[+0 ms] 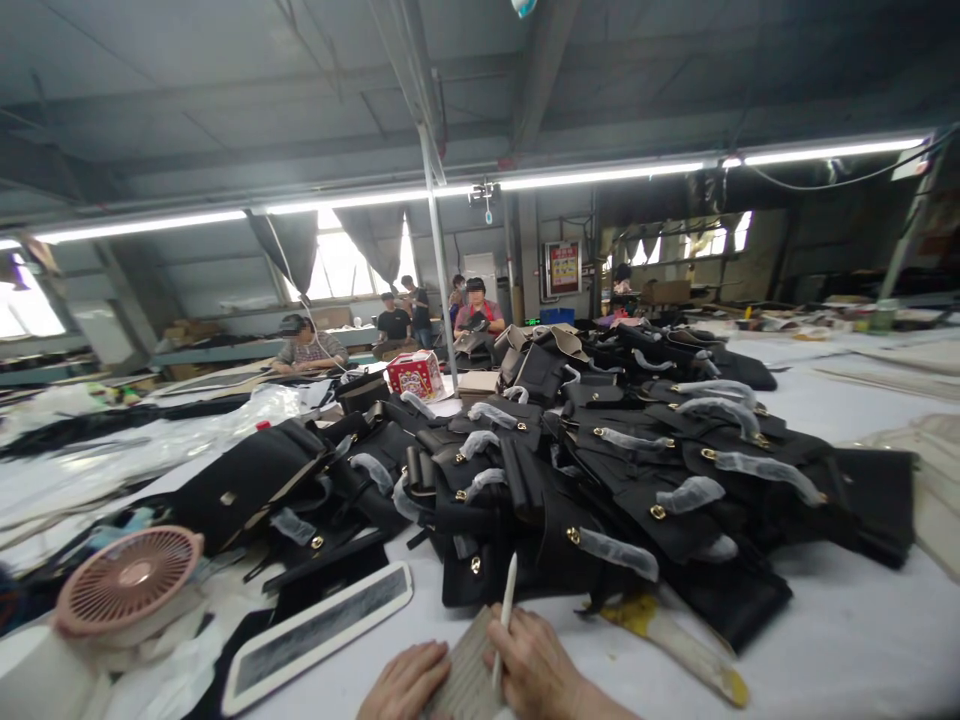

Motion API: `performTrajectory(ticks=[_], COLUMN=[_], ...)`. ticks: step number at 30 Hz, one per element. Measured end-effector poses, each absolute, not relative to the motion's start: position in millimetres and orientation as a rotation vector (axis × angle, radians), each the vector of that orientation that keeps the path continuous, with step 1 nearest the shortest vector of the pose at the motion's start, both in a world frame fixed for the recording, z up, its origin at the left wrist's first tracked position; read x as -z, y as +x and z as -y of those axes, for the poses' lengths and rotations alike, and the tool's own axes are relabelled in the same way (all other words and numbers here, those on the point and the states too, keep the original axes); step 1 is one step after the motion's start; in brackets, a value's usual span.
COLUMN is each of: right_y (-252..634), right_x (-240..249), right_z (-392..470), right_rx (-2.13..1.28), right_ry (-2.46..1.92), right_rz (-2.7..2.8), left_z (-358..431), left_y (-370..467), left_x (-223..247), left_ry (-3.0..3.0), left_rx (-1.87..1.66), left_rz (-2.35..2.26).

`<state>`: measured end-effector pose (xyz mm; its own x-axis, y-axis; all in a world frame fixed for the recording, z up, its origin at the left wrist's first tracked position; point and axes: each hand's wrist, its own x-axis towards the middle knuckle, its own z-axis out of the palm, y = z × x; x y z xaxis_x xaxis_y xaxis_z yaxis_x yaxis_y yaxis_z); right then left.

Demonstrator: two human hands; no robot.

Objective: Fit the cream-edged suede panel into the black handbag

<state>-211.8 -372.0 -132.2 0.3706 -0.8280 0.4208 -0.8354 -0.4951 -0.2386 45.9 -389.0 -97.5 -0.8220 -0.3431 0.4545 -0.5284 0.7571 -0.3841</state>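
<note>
At the bottom centre, my right hand is closed around a white pen-like stick, its pointed end up. It rests over a grey-beige ribbed piece on the white table. My left hand lies flat along the left side of that piece, fingers stretched out with the tips touching its edge. The stick's lower end is close to the piece; I cannot tell whether it touches. Just beyond my hands is a large heap of black bags with gold-coloured clasps and plastic-wrapped handles.
Left of my hands lies a white-framed tray-like panel, with a pink fan beyond it. A yellow-stained brush-like tool lies right of them. A red box stands by a pole. Several people are farther back.
</note>
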Motion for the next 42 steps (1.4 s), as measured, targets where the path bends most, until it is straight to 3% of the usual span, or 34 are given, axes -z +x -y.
performTrajectory(ticks=[22,42], right_y=[-208.2,-204.5], right_x=[117.3,109.5], right_z=[361.4,359.8], right_rx=[-0.638,-0.593], right_ry=[2.593,2.661], right_rz=[1.39,1.105], left_z=[371.3,371.7], left_y=[47.0,54.6], left_x=[90.4,104.1], left_ry=[0.798,0.933], left_rx=[-0.54,-0.656], left_rz=[2.481,2.317])
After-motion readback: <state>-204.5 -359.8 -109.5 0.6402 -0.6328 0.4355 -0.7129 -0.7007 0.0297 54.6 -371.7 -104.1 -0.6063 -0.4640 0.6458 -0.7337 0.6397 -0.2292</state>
